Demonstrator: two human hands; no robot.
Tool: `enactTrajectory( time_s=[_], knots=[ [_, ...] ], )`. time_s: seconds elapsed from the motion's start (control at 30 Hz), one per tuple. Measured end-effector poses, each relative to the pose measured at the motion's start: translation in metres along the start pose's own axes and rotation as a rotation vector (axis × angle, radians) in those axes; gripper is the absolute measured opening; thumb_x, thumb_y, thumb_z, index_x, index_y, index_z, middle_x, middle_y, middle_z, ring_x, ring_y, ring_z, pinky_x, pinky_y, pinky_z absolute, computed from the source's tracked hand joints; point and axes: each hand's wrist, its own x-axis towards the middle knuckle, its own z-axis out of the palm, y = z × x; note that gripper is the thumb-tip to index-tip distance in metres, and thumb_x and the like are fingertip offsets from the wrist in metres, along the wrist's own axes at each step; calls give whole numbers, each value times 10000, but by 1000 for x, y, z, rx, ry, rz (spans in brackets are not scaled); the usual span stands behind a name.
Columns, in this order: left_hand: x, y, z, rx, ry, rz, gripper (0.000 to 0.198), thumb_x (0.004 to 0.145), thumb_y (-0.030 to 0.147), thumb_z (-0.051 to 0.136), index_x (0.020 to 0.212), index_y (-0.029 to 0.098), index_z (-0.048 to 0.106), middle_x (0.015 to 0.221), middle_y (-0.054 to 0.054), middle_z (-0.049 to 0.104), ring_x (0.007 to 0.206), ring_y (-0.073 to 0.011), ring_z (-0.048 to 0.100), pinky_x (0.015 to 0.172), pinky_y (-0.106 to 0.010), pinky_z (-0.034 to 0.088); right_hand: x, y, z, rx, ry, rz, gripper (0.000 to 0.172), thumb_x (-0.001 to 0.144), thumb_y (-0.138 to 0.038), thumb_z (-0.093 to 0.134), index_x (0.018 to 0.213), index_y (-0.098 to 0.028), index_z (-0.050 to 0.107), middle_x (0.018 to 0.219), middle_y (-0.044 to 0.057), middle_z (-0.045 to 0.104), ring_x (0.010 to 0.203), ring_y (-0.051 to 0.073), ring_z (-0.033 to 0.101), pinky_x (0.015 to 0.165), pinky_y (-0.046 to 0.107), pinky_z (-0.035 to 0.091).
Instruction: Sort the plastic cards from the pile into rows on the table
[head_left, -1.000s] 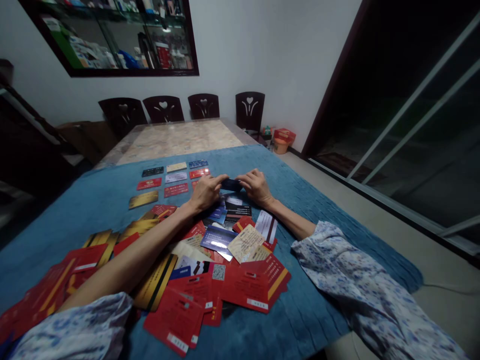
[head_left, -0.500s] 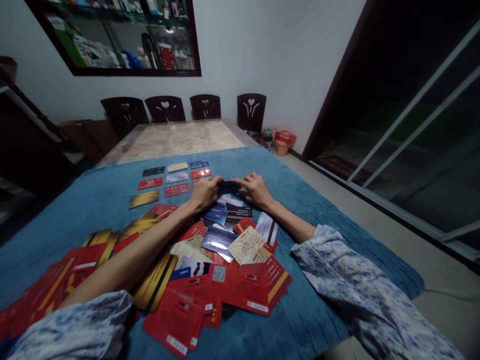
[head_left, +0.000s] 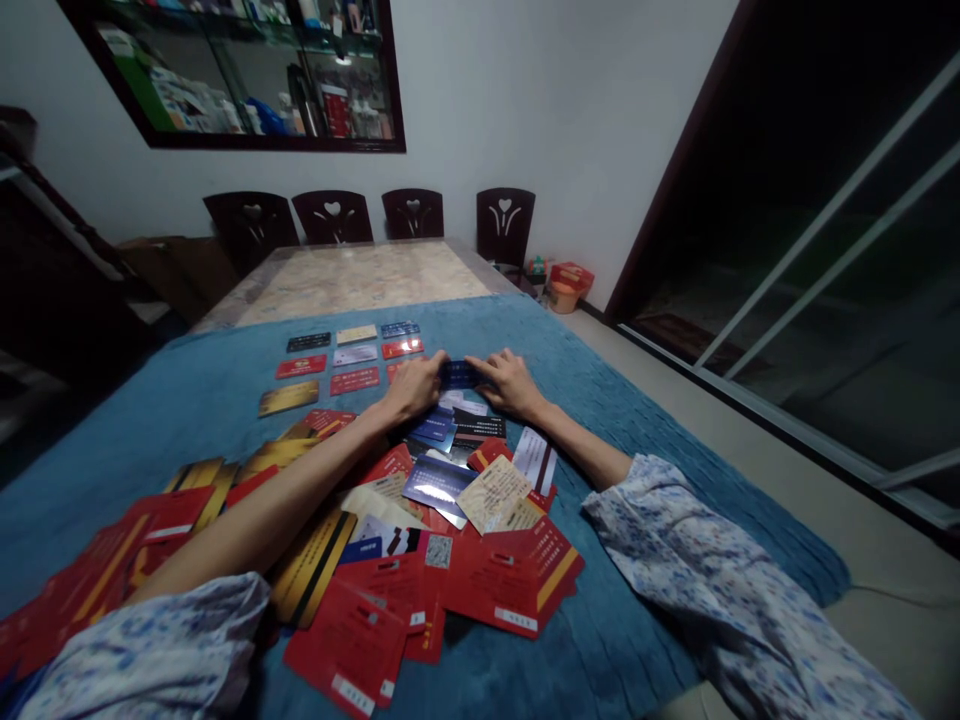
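A dark blue card (head_left: 458, 375) is pinched at its two short ends, just beyond the card pile. My left hand (head_left: 417, 385) closes on its left end, and my right hand (head_left: 511, 382) grips the right end with thumb and fingers. Left of my hands, neat rows of cards lie on the cloth, among them a gold card (head_left: 289, 398), a pink-red card (head_left: 355, 381) and a silver card (head_left: 355, 355). A red card by my left hand is partly hidden by it. Below my wrists spreads a loose heap of red cards (head_left: 491, 580), gold cards (head_left: 313, 560) and a purple-blue card (head_left: 439, 482).
A blue cloth (head_left: 600, 430) covers the near part of the table; its marbled top (head_left: 367, 268) shows at the far end. Several dark chairs (head_left: 506, 225) stand along the wall. A glass sliding door (head_left: 825, 250) is at the right, an orange bucket (head_left: 562, 297) by the wall.
The dark blue card has tilted so that more of its face shows between my hands. Both hands stay in nearly the same place.
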Motion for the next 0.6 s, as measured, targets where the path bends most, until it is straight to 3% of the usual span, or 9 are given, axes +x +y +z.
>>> enactTrajectory(
  time_s=[0.37, 0.6],
  knots=[
    [13, -9, 8, -98, 38, 68, 509, 849, 126, 523, 1349, 161, 615, 1068, -141, 765, 977, -271, 721, 846, -346, 541, 1, 4, 5, -3, 5, 37, 660, 963, -380, 606, 1565, -168, 439, 1173, 153, 592, 1093, 306, 459, 913, 421, 405],
    [19, -16, 7, -172, -3, 122, 442, 804, 193, 615, 1241, 152, 658, 1021, -117, 765, 952, -270, 718, 834, -355, 553, 3, 4, 0, -40, -18, 21, 620, 980, -420, 548, 1532, -149, 468, 1201, 176, 608, 1108, 328, 476, 896, 435, 400]
  ],
)
